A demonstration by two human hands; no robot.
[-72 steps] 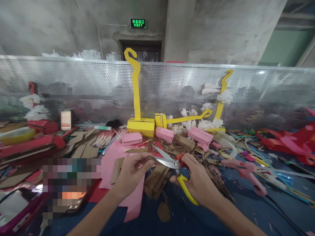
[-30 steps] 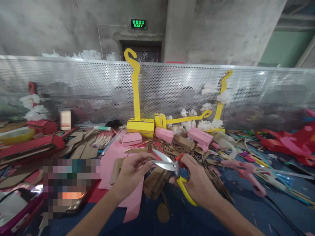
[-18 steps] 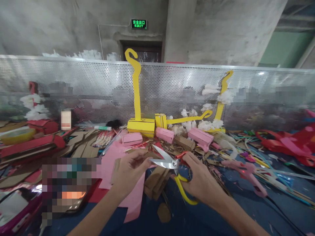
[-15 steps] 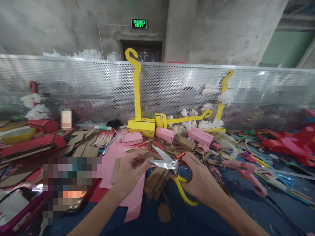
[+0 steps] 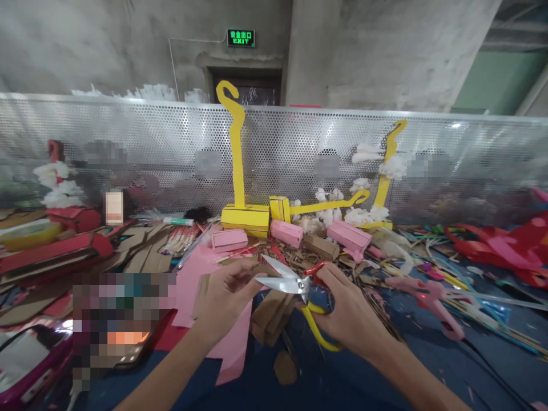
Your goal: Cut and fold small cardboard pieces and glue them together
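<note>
My right hand grips scissors with one yellow and one red handle; the steel blades stand apart and point left. My left hand is pinched shut on a small brown cardboard piece held right at the blade tips. Both hands hover over a pink paper sheet and a stack of brown cardboard pieces on the blue table.
Yellow cardboard hook models on box bases stand against a perforated metal screen. Pink boxes, cardboard strips, a pink glue gun, red paper at both sides and white cotton tufts lie around. A blurred patch sits at lower left.
The scissor blades opened and partly closed again while the left hand kept pinching the cardboard piece at the tips. Both hands stayed in nearly the same place.
</note>
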